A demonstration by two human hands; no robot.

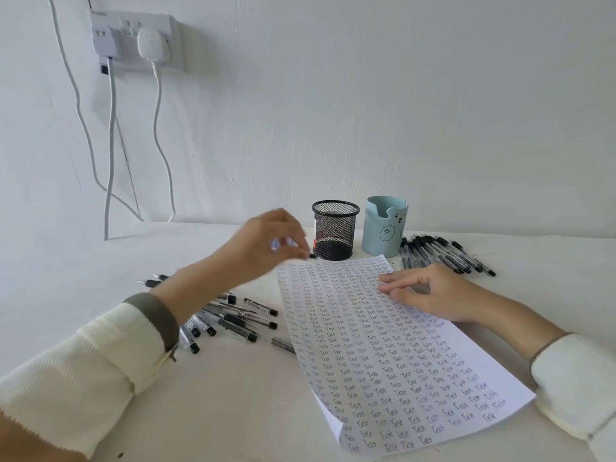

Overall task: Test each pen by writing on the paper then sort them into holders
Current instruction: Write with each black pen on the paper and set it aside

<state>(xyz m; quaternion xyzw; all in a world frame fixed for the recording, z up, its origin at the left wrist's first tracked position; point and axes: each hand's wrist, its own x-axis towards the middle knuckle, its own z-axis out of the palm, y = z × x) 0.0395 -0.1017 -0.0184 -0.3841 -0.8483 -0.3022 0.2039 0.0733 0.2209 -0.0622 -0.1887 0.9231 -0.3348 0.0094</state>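
Head view: left hand [266, 241] pinches one pen [310, 256], blurred, just beside the black mesh holder [335, 228], one of two holders next to the blue holder [383, 231]. Right hand [430, 291] lies with relaxed fingers on the one paper [383, 361]. Two heaps of pens, left heap [233, 320] and right heap [443, 253], overlap too much to count.

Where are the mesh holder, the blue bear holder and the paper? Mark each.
mesh holder [335, 230], head view, front mesh wall.
blue bear holder [380, 245], head view, lower front wall.
paper [383, 361], head view, written middle area.
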